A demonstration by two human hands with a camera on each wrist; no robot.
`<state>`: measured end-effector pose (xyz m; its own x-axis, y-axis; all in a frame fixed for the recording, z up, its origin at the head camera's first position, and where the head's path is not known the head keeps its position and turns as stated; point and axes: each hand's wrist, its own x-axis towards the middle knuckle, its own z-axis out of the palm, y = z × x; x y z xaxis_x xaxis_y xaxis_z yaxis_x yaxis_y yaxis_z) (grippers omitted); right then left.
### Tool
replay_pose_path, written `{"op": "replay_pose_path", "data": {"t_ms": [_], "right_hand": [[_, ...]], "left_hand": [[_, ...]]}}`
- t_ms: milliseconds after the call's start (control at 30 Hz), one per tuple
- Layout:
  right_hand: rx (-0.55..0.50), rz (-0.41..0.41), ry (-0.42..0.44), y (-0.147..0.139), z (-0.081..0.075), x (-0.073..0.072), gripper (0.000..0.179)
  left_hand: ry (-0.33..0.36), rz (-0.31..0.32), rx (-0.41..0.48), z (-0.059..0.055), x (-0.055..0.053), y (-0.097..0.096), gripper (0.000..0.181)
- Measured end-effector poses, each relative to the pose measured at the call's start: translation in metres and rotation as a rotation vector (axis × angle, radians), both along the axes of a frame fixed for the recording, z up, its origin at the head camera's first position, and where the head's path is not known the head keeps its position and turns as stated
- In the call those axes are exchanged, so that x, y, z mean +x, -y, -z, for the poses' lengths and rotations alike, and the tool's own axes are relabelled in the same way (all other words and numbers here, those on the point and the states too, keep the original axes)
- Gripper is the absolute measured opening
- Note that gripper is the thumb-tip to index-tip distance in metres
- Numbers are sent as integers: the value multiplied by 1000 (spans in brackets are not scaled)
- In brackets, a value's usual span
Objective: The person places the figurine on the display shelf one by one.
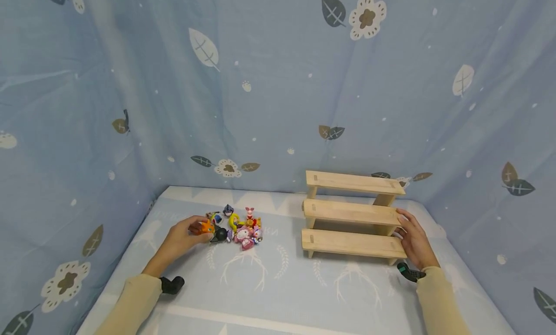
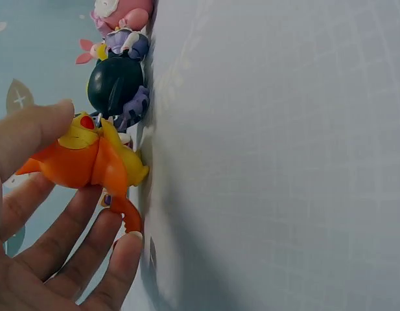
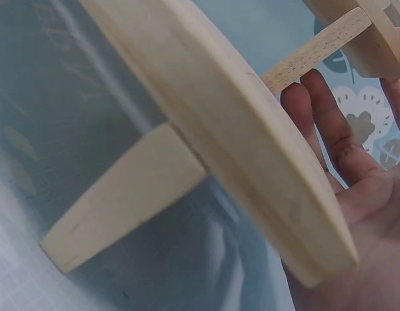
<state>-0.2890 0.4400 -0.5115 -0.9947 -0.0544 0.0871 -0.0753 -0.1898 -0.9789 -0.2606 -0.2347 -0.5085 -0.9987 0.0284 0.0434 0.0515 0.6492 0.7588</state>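
Left wrist view: the left hand (image 2: 31, 253) holds an orange-and-yellow figurine (image 2: 73, 162), thumb over one side and fingers spread along the other, just above the desk (image 1: 282, 296). Beside it is a dark round-headed figurine (image 2: 114, 83), at the near edge of a crowded group of small figurines (image 1: 244, 234). Well to the right, the right hand (image 1: 414, 241) touches the right end of a three-step wooden shelf (image 1: 352, 212); whether its fingers grip cannot be told. Patterned blue fabric (image 1: 278, 84) hangs behind.
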Motion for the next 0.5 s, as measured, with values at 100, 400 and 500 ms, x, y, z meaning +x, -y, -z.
{"op": "replay_pose_path", "data": {"t_ms": [100, 400, 500], "right_hand": [[-7, -14, 3, -1, -1, -2, 39], [23, -7, 3, -5, -3, -4, 36], [35, 15, 19, -3, -3, -4, 35]], "left_hand": [[7, -19, -14, -2, 0, -1, 54], [-83, 12, -68, 0, 0, -7, 49], [-82, 5, -101, 5, 0, -9, 50]]}}
